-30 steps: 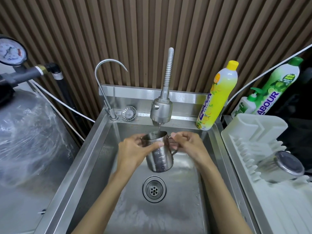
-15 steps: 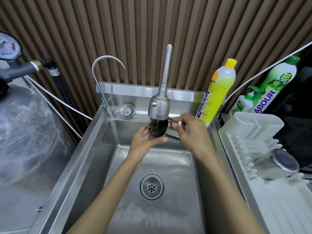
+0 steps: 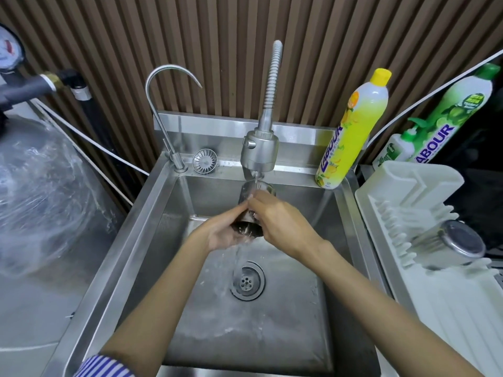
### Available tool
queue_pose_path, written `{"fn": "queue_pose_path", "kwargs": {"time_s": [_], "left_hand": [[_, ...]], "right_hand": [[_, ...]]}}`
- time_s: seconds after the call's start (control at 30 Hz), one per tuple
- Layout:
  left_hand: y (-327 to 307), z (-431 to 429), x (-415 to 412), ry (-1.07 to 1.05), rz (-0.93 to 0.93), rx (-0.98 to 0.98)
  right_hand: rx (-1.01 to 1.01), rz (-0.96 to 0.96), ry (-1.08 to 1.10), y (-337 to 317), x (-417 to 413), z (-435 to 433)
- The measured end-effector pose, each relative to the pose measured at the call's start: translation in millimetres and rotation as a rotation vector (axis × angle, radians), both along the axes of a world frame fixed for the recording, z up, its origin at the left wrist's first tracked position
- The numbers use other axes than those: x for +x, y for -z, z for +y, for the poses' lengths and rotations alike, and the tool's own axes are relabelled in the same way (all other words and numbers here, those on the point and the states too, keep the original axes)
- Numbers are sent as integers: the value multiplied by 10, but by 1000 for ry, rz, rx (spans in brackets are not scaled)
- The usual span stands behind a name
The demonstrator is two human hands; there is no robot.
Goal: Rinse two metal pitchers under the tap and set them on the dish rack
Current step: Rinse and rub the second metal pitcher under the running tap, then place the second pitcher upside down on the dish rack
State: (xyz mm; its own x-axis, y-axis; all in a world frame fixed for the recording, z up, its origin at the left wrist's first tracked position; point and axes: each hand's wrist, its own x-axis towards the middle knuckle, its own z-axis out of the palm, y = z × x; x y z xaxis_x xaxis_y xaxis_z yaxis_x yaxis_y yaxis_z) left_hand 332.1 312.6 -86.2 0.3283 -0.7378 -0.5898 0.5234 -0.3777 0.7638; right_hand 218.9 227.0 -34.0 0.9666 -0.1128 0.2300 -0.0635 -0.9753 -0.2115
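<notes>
The pitcher (image 3: pixel 245 228) is tipped over under the running tap (image 3: pixel 260 153), water spilling into the sink (image 3: pixel 152 240) — left hand (image 3: pixel 223 232) cups it from below, right hand (image 3: pixel 280 224) has fingers wrapped over the top. The second pitcher (image 3: pixel 451 244) lies sideways on the dish rack (image 3: pixel 408 186).

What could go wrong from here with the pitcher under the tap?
1. Slip: the held pitcher is wet and tipped, gripped by the left hand and right hand with water pouring out; it might drop into the sink.
2. Splash: it sits close beneath the tap head, so spray may clear the rim.
3. Racking: the racked pitcher lies sideways on the dish rack; a bump could roll it.
</notes>
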Motion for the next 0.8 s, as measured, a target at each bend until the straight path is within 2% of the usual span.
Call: {"fn": "queue_pose_path", "kwargs": {"time_s": [0.1, 0.17, 0.23, 0.33, 0.4, 0.5, 0.63, 0.8], "left_hand": [[62, 20, 25, -47, 21, -73], [110, 27, 1, -53, -21, -78], [129, 28, -63, -70, -56, -94], [114, -12, -154, -133, -118, -144], [78, -89, -224, -128, -240, -159], [-10, -203, -359, -83, -387, -120], [-126, -358, -538, 84, -423, -138], [-422, -756, -1048, 123, -486, -327]], "right_hand": [[123, 2, -62, 93, -49, -66], [386, 40, -9, 80, -83, -122], [629, 110, 67, 29, -103, -177], [814, 65, 251, 20, -108, -216], [927, 54, 368, 72, -105, -193], [987, -91, 555, 188, -146, -204], [1017, -224, 717, 162, -430, -367], [933, -455, 808, 24, -1043, -615]]}}
